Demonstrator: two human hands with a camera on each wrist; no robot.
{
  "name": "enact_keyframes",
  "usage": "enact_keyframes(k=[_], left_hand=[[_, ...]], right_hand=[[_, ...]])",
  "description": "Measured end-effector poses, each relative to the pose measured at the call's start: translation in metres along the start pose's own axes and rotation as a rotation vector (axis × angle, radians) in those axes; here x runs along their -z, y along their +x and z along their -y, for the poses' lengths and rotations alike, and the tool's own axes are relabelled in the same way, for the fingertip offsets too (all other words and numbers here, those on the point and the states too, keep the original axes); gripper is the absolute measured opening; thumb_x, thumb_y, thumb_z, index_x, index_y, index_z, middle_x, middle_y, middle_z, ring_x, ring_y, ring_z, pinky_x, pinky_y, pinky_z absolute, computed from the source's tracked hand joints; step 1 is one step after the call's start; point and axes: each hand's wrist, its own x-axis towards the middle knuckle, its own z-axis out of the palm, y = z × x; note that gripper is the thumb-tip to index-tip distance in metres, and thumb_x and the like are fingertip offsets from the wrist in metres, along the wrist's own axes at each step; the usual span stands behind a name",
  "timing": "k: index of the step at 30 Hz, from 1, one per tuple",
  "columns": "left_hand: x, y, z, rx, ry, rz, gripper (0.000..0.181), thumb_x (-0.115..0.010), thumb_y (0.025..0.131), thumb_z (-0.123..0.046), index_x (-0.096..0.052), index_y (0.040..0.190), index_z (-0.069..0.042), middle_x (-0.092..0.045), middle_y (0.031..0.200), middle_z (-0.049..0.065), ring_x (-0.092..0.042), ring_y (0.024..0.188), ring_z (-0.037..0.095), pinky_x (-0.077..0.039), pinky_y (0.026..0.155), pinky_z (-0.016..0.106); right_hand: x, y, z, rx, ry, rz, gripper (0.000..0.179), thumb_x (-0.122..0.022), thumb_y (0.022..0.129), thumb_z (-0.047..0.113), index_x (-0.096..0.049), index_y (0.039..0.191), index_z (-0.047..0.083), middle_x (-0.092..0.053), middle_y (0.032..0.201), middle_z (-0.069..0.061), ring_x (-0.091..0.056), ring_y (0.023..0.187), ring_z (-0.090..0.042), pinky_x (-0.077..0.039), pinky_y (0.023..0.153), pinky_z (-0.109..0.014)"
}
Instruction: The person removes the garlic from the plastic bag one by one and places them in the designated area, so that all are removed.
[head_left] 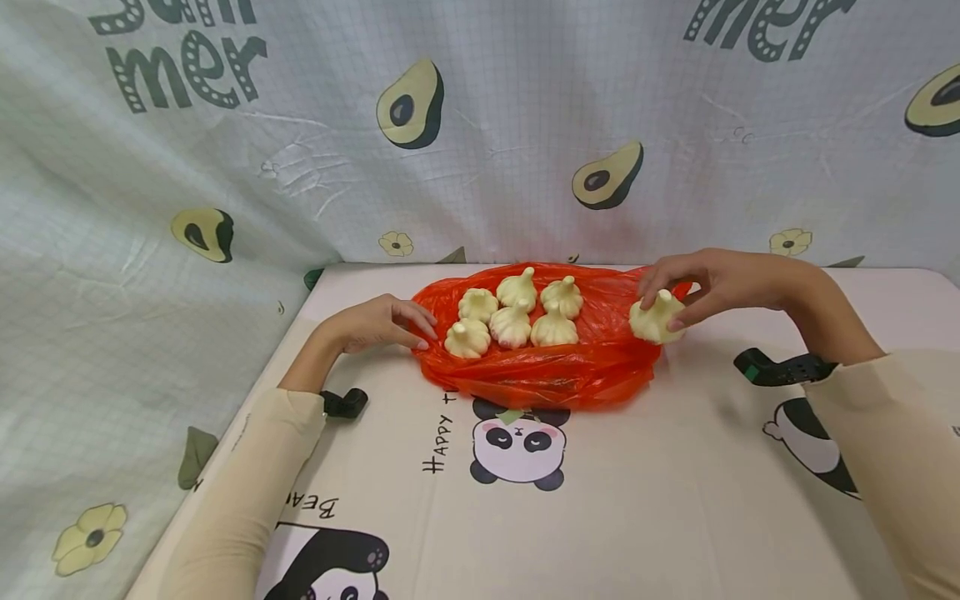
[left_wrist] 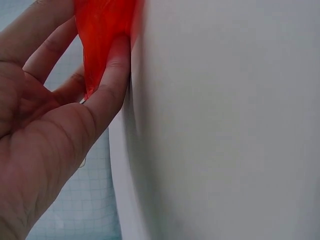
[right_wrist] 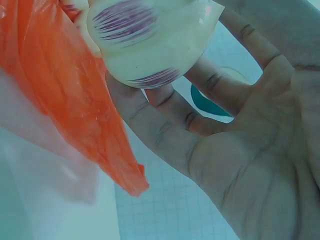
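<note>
A red plastic bag point(head_left: 555, 379) lies spread on the table, with several garlic bulbs point(head_left: 555, 329) grouped on it. My right hand point(head_left: 720, 279) holds another garlic bulb point(head_left: 651, 320) between thumb and fingers, over the bag's right end. Purple streaks show on this bulb point(right_wrist: 150, 45) in the right wrist view. At the bag's left end, my left hand point(head_left: 378, 325) pinches the edge. The left wrist view shows the red plastic point(left_wrist: 102, 40) between the thumb and the fingers of that hand point(left_wrist: 55, 125).
The pale table point(head_left: 637, 500) has printed pandas and lettering. Behind and to the left hangs a light cloth point(head_left: 495, 100) with printed avocados. Each wrist wears a black camera mount, one on the left point(head_left: 345, 404) and one on the right point(head_left: 783, 368).
</note>
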Motion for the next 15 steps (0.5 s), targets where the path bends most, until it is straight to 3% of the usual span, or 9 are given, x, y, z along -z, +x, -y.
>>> enact_keyframes(k=[8,15], left_hand=[[0.003,0.004,-0.002,0.032,0.007,0.013,0.019,-0.078,0.088,-0.006,-0.079,0.106,-0.004,-0.063,0.133,0.012,-0.051,0.13,0.029,-0.049,0.101,0.035],[0.009,0.013,-0.007,0.083,-0.001,0.078,0.02,-0.076,0.09,-0.005,-0.078,0.11,-0.004,-0.068,0.122,0.007,-0.058,0.116,0.025,-0.053,0.095,0.032]], right_hand=[[0.001,-0.011,-0.005,0.015,0.007,-0.018,0.027,-0.076,0.091,0.012,-0.07,0.117,0.015,-0.062,0.126,-0.002,-0.053,0.117,-0.016,-0.057,0.089,-0.035],[0.003,-0.019,-0.01,0.006,-0.032,-0.047,0.028,-0.075,0.091,0.014,-0.069,0.118,0.018,-0.062,0.127,-0.002,-0.054,0.118,-0.016,-0.058,0.087,-0.035]])
